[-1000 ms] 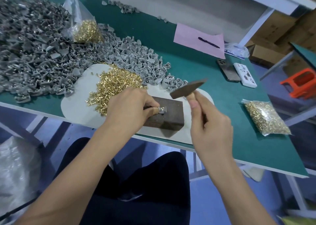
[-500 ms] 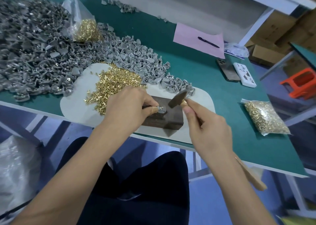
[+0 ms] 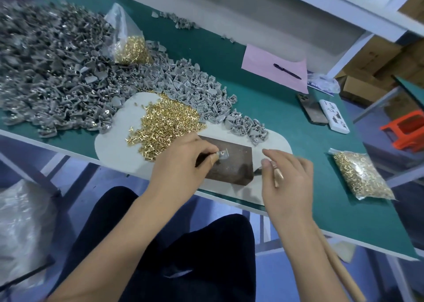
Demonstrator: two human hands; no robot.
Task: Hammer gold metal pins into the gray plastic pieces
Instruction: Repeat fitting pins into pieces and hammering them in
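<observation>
So the left hand [image 3: 183,162] is pinching 1 gray plastic piece [image 3: 223,155] between thumb and fingertip and holding it down flat on the dark block [image 3: 231,164]. My guess is the block works as a little anvil, so the blows land on something hard instead of the soft white mat [image 3: 114,141] under it.

The right hand [image 3: 288,182] sits just right of the block with its fingers loosely around the hammer's wooden handle [image 3: 339,267], which runs back under the wrist toward the lap. The head is mostly hidden behind the hand, low at the block's right corner. It's blurry, so I can't tell how firm that grip is.

Supplies look arranged for reach: the loose heap of gold pins [image 3: 167,123] lies on the mat right beside the left hand, and the big pile of gray pieces [image 3: 68,72] spreads across the green table [image 3: 263,100] behind it. 2 bags of pins, 1 in the gray pile [image 3: 130,47] and 1 off to the right [image 3: 360,175], seem like refills.

Whether the pin in the held piece is fully seated, I can't make out.
</observation>
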